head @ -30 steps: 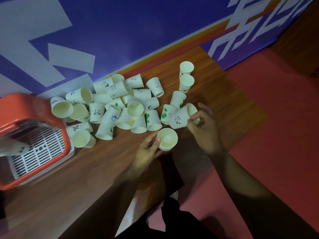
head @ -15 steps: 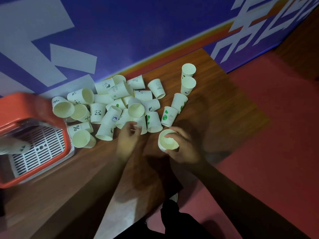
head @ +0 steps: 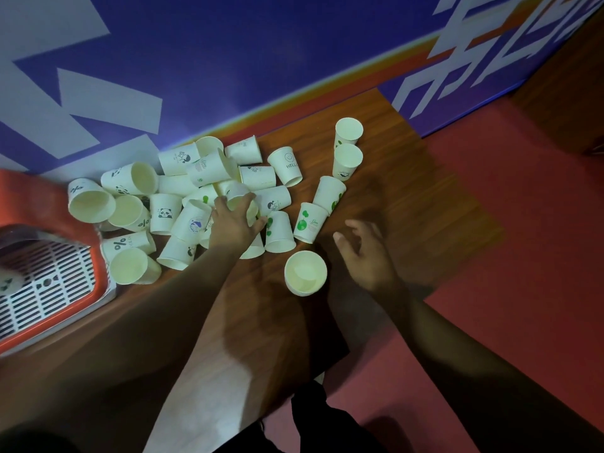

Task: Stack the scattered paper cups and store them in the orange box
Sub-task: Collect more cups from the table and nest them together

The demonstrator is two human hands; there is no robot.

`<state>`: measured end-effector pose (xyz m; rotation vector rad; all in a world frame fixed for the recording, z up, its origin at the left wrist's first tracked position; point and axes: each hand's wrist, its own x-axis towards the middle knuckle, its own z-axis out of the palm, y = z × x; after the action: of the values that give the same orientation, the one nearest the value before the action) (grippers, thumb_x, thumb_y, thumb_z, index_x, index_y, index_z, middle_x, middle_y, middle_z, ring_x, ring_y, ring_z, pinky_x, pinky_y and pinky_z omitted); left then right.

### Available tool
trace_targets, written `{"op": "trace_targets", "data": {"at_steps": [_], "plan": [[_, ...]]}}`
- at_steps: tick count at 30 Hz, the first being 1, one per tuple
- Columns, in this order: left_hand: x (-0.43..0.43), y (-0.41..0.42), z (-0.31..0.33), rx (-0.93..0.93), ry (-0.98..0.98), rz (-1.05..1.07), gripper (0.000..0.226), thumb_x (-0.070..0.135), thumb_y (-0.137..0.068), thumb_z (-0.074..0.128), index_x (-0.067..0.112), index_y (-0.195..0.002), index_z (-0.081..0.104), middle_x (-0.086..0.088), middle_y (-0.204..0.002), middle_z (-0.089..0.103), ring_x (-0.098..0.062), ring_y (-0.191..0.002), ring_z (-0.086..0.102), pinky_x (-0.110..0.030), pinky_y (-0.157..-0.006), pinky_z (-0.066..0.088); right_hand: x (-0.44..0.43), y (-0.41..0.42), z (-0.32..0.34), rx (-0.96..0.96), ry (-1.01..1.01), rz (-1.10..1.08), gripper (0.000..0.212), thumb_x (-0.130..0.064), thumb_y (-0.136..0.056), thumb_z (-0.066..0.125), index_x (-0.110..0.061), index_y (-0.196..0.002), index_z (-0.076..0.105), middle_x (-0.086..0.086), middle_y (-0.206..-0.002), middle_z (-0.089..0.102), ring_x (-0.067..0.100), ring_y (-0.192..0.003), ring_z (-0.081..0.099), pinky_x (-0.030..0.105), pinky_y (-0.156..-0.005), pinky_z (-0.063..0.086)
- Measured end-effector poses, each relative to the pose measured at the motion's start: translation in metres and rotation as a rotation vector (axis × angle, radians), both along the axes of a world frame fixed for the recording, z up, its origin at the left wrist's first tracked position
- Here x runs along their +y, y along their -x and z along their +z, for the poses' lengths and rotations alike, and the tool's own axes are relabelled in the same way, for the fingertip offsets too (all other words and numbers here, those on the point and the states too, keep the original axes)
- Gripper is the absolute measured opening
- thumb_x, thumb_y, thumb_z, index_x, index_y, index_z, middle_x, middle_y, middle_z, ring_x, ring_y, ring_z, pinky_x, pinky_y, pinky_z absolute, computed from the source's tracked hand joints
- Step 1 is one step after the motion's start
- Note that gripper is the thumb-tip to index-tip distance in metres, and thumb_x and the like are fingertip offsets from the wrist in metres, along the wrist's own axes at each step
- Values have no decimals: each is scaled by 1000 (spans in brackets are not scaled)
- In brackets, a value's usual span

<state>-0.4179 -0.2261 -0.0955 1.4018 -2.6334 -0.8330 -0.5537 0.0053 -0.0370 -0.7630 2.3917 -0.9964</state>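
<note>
Several white paper cups (head: 209,194) lie scattered in a pile on the wooden table (head: 408,204), most on their sides. My left hand (head: 233,225) reaches into the pile and its fingers curl around one cup (head: 237,192). A short upright stack of cups (head: 305,273) stands alone near the table's front edge. My right hand (head: 366,253) hovers just right of that stack with relaxed fingers and holds nothing. The orange box (head: 101,279) sits at the far left, with a white grid floor (head: 42,292) and a cup (head: 9,281) partly visible inside.
Two cups (head: 348,145) stand upright at the back right of the pile. A blue and white wall (head: 261,60) runs right behind the table. The table ends at the right, where red floor (head: 523,256) begins.
My right hand set the stack down and let go, moving off to the right. My left hand moved further into the pile and closed around a cup.
</note>
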Motion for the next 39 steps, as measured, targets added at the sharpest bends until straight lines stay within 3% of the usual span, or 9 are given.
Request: {"op": "trace_targets", "data": {"at_steps": [8, 12, 15, 20, 23, 25, 29, 36, 39], "plan": [[0, -8, 21, 184, 206, 66, 50, 29, -90, 69, 21, -134, 49, -27, -136, 39, -48, -117, 48, -56, -96, 49, -24, 41, -36, -14, -116, 16, 46, -41, -92, 60, -12, -127, 56, 10, -129, 50, 26, -115, 56, 45, -99, 48], [16, -23, 73, 406, 62, 35, 55, 38, -93, 67, 37, -144, 46, -6, -137, 42, -11, -124, 45, -27, -99, 44, -47, 49, -48, 22, -145, 112, 50, -35, -89, 66, -11, -131, 53, 10, -132, 49, 27, -114, 57, 42, -97, 49], [39, -40, 111, 477, -38, -218, 66, 45, -88, 68, 31, -149, 45, 7, -128, 52, 1, -120, 47, -10, -95, 38, -64, 55, -53, -1, -165, 164, 58, -29, -88, 69, -10, -138, 47, 11, -141, 44, 27, -124, 51, 41, -103, 45], [68, -52, 119, 320, -211, -427, 69, 67, -84, 65, 39, -144, 44, 20, -133, 51, -9, -125, 54, -36, -101, 48, -82, 57, -61, 72, -253, 231, 53, -27, -89, 67, -8, -134, 49, 14, -139, 45, 30, -123, 51, 39, -100, 45], [78, -51, 112, 141, 34, -536, 74, 73, -84, 60, 40, -147, 42, 23, -140, 49, 9, -116, 47, -7, -98, 34, -88, 56, -64, 97, -299, 253, 51, -26, -89, 67, -8, -133, 49, 14, -140, 43, 31, -121, 51, 38, -97, 45], [90, -48, 93, 167, 26, -539, 75, 64, -83, 69, 30, -147, 49, 12, -138, 53, 6, -112, 40, -9, -99, 34, -90, 56, -66, 133, -316, 282, 48, -24, -89, 67, -8, -131, 51, 14, -138, 44, 31, -120, 52, 38, -97, 46], [106, -48, 43, 210, -54, -492, 76, 64, -82, 69, 37, -149, 45, 1, -141, 46, -20, -124, 46, -44, -101, 46, -91, 56, -66, 127, -281, 284, 30, -20, -91, 66, -4, -117, 61, 15, -125, 55, 29, -113, 56, 35, -91, 45], [122, -44, 30, 367, -468, -308, 92, 43, -81, 82, 50, -151, 22, 29, -154, 30, 7, -144, 28, -13, -116, 27, -74, 54, -25, -102, -11, 176, 12, -18, -90, 67, -6, -95, 66, 3, -97, 67, 14, -91, 62, 15, -66, 42], [120, -43, 23, 433, -621, -67, 96, 43, -73, 87, 39, -147, 25, 16, -143, 45, -4, -133, 47, -31, -110, 44, -64, 61, 0, -151, 158, 81, 7, -14, -90, 67, -7, -89, 64, 1, -87, 65, 10, -83, 61, 7, -64, 42]]}}
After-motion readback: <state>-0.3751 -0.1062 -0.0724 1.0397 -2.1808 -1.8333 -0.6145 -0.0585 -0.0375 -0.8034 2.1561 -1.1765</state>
